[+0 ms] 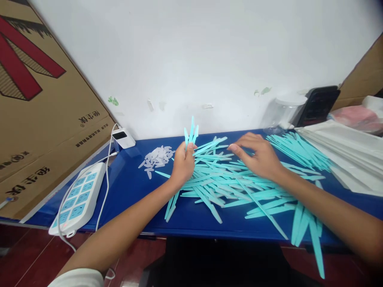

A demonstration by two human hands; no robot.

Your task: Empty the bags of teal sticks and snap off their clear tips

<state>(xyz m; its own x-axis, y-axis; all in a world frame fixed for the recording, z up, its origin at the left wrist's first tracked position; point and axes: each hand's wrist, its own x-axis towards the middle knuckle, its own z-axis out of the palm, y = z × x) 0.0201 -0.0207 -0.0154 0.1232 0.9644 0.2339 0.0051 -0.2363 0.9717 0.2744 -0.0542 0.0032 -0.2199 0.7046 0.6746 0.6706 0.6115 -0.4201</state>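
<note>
standing at the far left, a brown cardboard box (68,99) is showing red bands and dark print. beside it, a white power strip (78,201) with blue sockets is lying on the blue table (125,191), and a white cable (107,179) is running down along its right side. farther back, a small white device (127,139) with a dark screen is sitting near the wall (179,59). next, small pale pieces (158,156) are lying in a loose heap. just right of them, the left hand (184,163) is gripping a few turquoise sticks (191,133) between thumb and fingers, their tips pointing upward. across the middle, an untidy pile of sticks (221,185) in the same turquoise is spreading over the table, some of it overhanging the front edge. the right hand (259,155) is reaching over the back of this pile, its fingers bending; whether it is holding a stick, i cannot tell. beyond it, a clear jar (287,111) is standing near the wall, and a neater turquoise bundle (299,149) is lying in front. a dark flat object (320,103) is leaning upright beside the jar. at the far right, white sheets (350,155) are lying before a pink item (356,117).
</note>
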